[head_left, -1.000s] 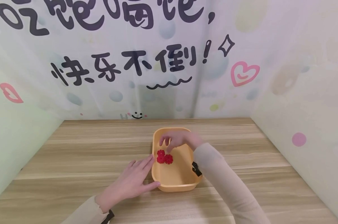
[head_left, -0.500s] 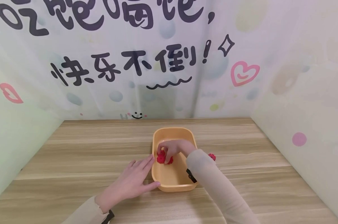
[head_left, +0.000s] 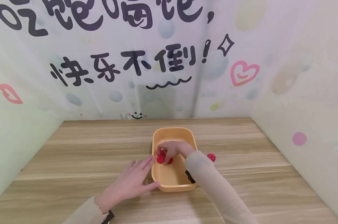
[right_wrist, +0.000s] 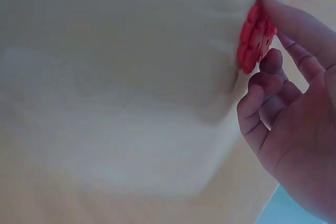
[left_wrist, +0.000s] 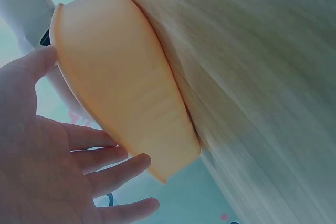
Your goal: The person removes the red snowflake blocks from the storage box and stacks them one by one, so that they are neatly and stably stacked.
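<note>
An orange plastic bin stands on the table. Inside, against its left wall, several red snowflake building discs lie together, partly covered by fingers. My right hand reaches down into the bin, thumb and fingertips pinching at the red discs in the right wrist view; how many it grips cannot be told. My left hand rests along the bin's left side with fingers straight and spread, thumb near the front corner. From the left wrist, its fingers touch the bin's rim and outer wall.
Another red disc lies on the wooden table just right of the bin, close to the right sleeve. A printed curtain rises behind the table, with pale walls at both sides.
My right hand has lowered from above the discs onto them, and its fingers have closed in. The sleeve's shift has uncovered the disc outside the bin. The left hand stays put.
</note>
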A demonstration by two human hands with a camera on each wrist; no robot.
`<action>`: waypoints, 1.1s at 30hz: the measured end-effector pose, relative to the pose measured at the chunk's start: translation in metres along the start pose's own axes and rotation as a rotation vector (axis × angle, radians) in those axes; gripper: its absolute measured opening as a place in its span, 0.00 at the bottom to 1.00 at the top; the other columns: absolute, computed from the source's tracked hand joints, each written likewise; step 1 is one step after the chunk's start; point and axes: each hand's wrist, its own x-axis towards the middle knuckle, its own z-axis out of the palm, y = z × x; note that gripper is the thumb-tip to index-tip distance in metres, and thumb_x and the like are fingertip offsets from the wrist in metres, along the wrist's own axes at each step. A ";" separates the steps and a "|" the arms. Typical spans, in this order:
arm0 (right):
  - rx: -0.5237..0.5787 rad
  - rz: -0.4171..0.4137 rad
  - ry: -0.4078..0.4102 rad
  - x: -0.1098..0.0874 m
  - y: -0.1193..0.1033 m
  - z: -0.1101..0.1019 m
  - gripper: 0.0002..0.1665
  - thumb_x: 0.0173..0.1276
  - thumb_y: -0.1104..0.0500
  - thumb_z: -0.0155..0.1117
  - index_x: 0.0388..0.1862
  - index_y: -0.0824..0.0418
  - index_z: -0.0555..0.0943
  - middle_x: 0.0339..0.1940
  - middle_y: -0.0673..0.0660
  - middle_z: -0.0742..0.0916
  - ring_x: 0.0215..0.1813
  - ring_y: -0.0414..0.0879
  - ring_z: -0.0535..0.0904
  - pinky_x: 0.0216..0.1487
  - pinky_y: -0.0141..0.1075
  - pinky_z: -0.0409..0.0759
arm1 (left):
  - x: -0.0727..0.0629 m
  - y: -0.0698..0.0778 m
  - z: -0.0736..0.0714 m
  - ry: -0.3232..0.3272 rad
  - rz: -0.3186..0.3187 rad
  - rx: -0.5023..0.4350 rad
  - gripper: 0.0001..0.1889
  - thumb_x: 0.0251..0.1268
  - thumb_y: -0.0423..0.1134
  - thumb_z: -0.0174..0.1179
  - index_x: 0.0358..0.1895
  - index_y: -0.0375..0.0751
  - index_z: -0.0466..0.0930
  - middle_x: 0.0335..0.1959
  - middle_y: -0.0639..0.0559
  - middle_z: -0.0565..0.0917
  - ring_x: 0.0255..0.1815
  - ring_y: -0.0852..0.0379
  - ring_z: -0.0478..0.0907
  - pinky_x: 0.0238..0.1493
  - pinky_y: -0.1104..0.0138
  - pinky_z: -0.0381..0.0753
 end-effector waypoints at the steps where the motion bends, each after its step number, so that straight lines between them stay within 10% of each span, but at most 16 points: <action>1: 0.000 -0.005 0.002 0.000 0.000 0.000 0.18 0.49 0.64 0.69 0.37 0.54 0.73 0.31 0.51 0.76 0.32 0.41 0.71 0.32 0.29 0.72 | 0.000 0.000 0.000 0.003 0.002 0.003 0.44 0.55 0.68 0.42 0.63 0.33 0.59 0.64 0.44 0.61 0.60 0.51 0.61 0.53 0.48 0.61; 33: -0.158 -0.051 0.134 -0.033 -0.010 -0.054 0.18 0.49 0.56 0.70 0.38 0.53 0.74 0.36 0.50 0.77 0.40 0.44 0.71 0.39 0.35 0.70 | -0.001 0.001 -0.001 -0.002 -0.012 -0.009 0.44 0.54 0.68 0.43 0.64 0.34 0.59 0.64 0.44 0.60 0.57 0.46 0.64 0.53 0.46 0.60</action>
